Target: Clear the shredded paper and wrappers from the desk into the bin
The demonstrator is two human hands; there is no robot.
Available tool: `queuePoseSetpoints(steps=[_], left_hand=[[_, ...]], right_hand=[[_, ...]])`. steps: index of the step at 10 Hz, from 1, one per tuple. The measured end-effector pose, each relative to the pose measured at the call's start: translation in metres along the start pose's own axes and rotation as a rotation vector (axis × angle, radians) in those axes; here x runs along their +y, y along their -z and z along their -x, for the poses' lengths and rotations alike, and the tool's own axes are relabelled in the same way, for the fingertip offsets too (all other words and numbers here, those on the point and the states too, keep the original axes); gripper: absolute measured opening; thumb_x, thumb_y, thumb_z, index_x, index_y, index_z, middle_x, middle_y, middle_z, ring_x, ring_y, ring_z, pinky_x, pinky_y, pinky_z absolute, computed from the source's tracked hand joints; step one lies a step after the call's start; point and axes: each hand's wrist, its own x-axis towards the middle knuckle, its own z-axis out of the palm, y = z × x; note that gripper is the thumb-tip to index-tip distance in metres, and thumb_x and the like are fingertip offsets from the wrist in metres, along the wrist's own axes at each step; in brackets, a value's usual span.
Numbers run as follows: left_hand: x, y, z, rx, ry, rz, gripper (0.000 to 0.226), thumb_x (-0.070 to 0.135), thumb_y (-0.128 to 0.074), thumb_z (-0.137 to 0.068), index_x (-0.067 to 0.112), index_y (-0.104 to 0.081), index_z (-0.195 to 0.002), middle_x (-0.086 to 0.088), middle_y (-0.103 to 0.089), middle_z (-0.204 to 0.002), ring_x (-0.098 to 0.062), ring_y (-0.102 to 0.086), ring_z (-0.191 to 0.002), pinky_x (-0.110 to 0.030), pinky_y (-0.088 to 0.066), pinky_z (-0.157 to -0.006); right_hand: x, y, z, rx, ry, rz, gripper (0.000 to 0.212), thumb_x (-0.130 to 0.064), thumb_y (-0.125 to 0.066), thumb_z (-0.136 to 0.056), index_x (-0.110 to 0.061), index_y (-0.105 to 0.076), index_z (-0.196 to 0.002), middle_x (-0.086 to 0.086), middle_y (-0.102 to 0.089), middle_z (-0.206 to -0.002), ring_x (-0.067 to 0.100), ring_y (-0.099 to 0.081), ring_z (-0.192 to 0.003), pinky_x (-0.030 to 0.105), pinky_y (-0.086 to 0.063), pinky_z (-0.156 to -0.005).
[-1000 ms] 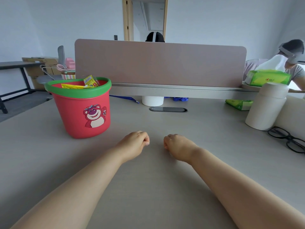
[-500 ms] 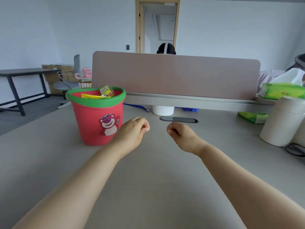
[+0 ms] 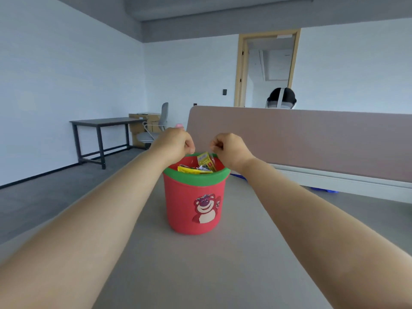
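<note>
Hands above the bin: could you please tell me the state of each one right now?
Left hand: closed in a fist, nothing visible in it.
Right hand: closed in a fist, nothing visible in it.

Arms outstretched, left hand (image 3: 176, 144) and right hand (image 3: 230, 149) raised, apparently fisted.

Single view, head-worn wide-angle camera. The lens is looking out from the person's head, facing forward and nearly level, so both the ceiling (image 3: 223, 10) and the bench (image 3: 200, 275) are falling within the frame. Both forearms are running from the lower corners toward the centre, where the left grip (image 3: 174, 142) and right grip (image 3: 231, 149) are showing above the red bin (image 3: 189, 204), standing near the camera. The divider panel (image 3: 312, 141) and doorway (image 3: 267, 70) are lying farther back.
</note>
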Motion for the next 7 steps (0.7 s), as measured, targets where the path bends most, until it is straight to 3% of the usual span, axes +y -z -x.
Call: queuePoseSetpoints(steps=[1, 2, 3, 4, 5, 6, 7], left_hand=[[-0.009, -0.002, -0.002, -0.112, 0.018, 0.034, 0.019, 0.001, -0.058, -0.084, 0.010, -0.072, -0.093, -0.009, -0.073, -0.094, -0.016, -0.065, -0.090, -0.025, -0.048, -0.082], [-0.014, -0.004, -0.002, -0.126, 0.025, 0.048, 0.029, -0.003, -0.050, -0.086, 0.012, -0.072, -0.098, -0.009, -0.072, -0.097, -0.018, -0.066, -0.088, -0.026, -0.048, -0.078], [-0.018, -0.004, 0.000, -0.100, 0.026, 0.103, 0.020, 0.004, -0.055, -0.087, 0.011, -0.070, -0.098, -0.009, -0.072, -0.094, -0.011, -0.066, -0.074, -0.021, -0.047, -0.068], [-0.021, -0.002, 0.002, -0.077, -0.010, 0.114, 0.015, 0.018, -0.057, -0.088, 0.012, -0.069, -0.093, 0.000, -0.070, -0.080, -0.008, -0.065, -0.067, -0.029, -0.053, -0.076], [-0.024, 0.000, 0.003, -0.083, -0.038, 0.012, 0.017, 0.021, -0.053, -0.091, 0.016, -0.069, -0.094, 0.006, -0.066, -0.080, -0.009, -0.057, -0.072, -0.029, -0.045, -0.073], [-0.029, -0.003, 0.005, -0.082, -0.018, 0.061, 0.022, 0.010, -0.048, -0.091, 0.018, -0.068, -0.097, -0.003, -0.069, -0.095, -0.014, -0.064, -0.078, -0.026, -0.046, -0.069], [-0.027, -0.002, 0.011, -0.049, 0.006, 0.163, 0.027, 0.010, -0.039, -0.094, 0.014, -0.064, -0.101, 0.001, -0.066, -0.084, -0.010, -0.062, -0.065, -0.022, -0.042, -0.059]], right_hand=[[0.004, -0.009, -0.007, -0.083, 0.001, 0.070, 0.036, 0.011, -0.040, -0.076, -0.008, -0.069, -0.085, 0.013, -0.072, -0.095, 0.028, -0.064, -0.088, 0.039, -0.054, -0.083], [0.005, -0.015, -0.009, -0.091, -0.012, 0.088, 0.028, 0.003, -0.052, -0.078, -0.016, -0.072, -0.086, 0.008, -0.074, -0.092, 0.024, -0.066, -0.085, 0.038, -0.055, -0.082], [0.001, -0.016, -0.006, -0.064, -0.008, 0.095, 0.007, -0.012, -0.064, -0.078, -0.015, -0.071, -0.077, 0.009, -0.073, -0.087, 0.026, -0.065, -0.082, 0.038, -0.055, -0.076], [-0.002, -0.016, -0.005, -0.078, -0.003, 0.121, 0.013, -0.022, -0.061, -0.083, -0.012, -0.069, -0.081, 0.012, -0.072, -0.089, 0.030, -0.063, -0.083, 0.040, -0.053, -0.076], [-0.001, -0.017, -0.005, -0.114, -0.010, 0.146, 0.017, -0.015, -0.052, -0.087, -0.011, -0.068, -0.085, 0.010, -0.071, -0.095, 0.029, -0.062, -0.089, 0.041, -0.051, -0.083], [0.000, -0.016, -0.002, -0.083, 0.000, 0.098, 0.013, -0.012, -0.057, -0.084, -0.011, -0.069, -0.078, 0.007, -0.070, -0.083, 0.025, -0.062, -0.079, 0.034, -0.051, -0.072], [0.002, -0.013, 0.001, -0.003, -0.011, 0.069, 0.019, -0.020, -0.058, -0.085, -0.011, -0.064, -0.069, 0.012, -0.070, -0.076, 0.028, -0.058, -0.069, 0.035, -0.049, -0.065]])
